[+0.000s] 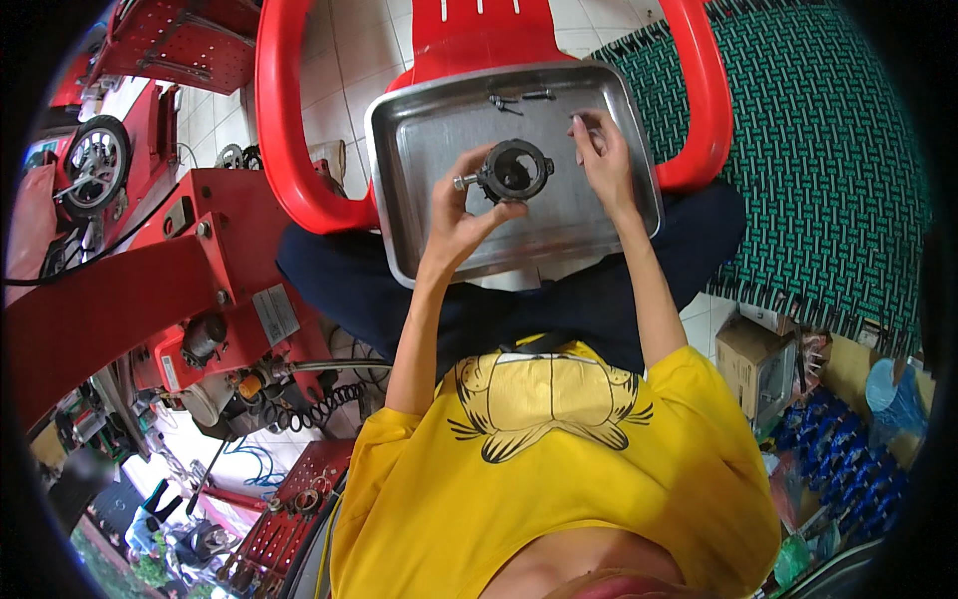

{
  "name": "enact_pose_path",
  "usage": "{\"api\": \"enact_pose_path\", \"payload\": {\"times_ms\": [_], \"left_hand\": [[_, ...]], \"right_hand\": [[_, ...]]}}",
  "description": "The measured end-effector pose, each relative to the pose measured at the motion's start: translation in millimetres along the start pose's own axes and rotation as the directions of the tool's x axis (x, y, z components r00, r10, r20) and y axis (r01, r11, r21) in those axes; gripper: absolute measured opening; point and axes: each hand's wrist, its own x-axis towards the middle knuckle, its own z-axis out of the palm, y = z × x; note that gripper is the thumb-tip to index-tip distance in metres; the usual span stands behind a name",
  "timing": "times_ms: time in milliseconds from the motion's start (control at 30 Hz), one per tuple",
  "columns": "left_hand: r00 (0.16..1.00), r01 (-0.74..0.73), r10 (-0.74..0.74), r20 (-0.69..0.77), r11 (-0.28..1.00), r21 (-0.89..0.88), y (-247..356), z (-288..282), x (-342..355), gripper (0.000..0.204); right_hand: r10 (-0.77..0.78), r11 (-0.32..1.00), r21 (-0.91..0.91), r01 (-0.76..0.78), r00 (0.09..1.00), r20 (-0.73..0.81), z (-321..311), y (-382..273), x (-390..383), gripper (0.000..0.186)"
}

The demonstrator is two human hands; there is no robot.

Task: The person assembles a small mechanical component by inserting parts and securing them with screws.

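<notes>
My left hand (462, 212) grips a dark, round, hollow metal part (519, 172) by its side, with the thumb below and the fingers behind it. A short silver fitting (465, 183) sticks out from the part toward the left. The part is held above a shallow stainless steel tray (429, 255). My right hand (603, 158) is over the tray's right side, apart from the part. Its fingertips are pinched together, and whatever is between them is too small to make out. Small dark screws (504, 104) lie near the tray's far edge, beside a thin dark piece (539, 95).
The tray sits on a red plastic chair (489, 38), whose arms rise on both sides. A red machine (239, 240) with hoses stands close on my left. On the right are a green woven mat (798, 150), a cardboard box (750, 357) and blue coil springs (843, 449).
</notes>
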Motion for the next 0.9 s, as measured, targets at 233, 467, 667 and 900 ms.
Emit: {"api": "enact_pose_path", "payload": {"times_ms": [233,467,667,900], "left_hand": [[0.997,-0.009,0.008,0.082,1.000,0.010,5,-4,-10,0.077],[1.000,-0.006,0.005,0.023,0.998,0.054,0,-2,-13,0.072],[0.998,0.016,-0.005,-0.067,0.986,0.163,14,3,-7,0.067],[0.991,0.032,-0.023,-0.133,0.997,0.066,7,10,0,0.063]], "right_hand": [[-0.051,0.997,-0.059,0.053,0.998,0.026,3,9,1,0.025],[-0.055,0.996,-0.063,0.061,0.994,0.089,6,4,-1,0.025],[-0.044,0.995,-0.085,0.054,0.993,0.113,6,-2,-3,0.022],[-0.079,0.991,-0.099,0.088,0.993,0.093,7,-9,-5,0.019]]}}
